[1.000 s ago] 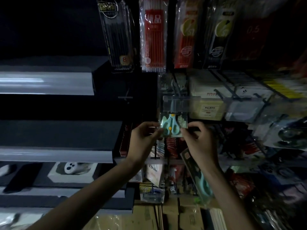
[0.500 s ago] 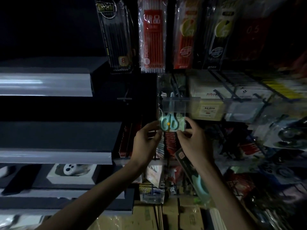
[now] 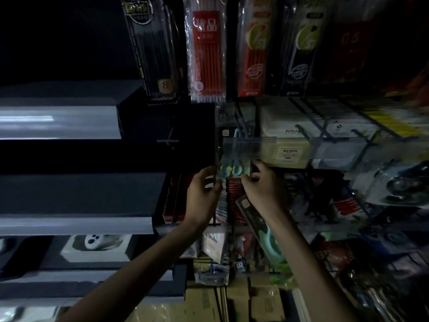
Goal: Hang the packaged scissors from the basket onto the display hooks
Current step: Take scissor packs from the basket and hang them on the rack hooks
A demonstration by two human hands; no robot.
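Hanging red pen pack (image 3: pixel 205 54), black pen pack (image 3: pixel 152 54), grey shelves (image 3: pixel 58 122), boxed white controller (image 3: pixel 95 242), cardboard boxes (image 3: pixel 234 303)

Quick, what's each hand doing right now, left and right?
Left hand: pinches the left edge of the packaged scissors.
Right hand: pinches its right edge; a second scissors pack sits under the palm, grip unclear.

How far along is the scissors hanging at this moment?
Done: nothing clearly; what already hangs behind the clear price strip is too blurred to tell. In hand: left hand and right hand pinch a teal-handled scissors pack just below that strip, not visibly hooked. Remaining: a second pack beneath the right wrist awaits hanging; the basket is out of view.
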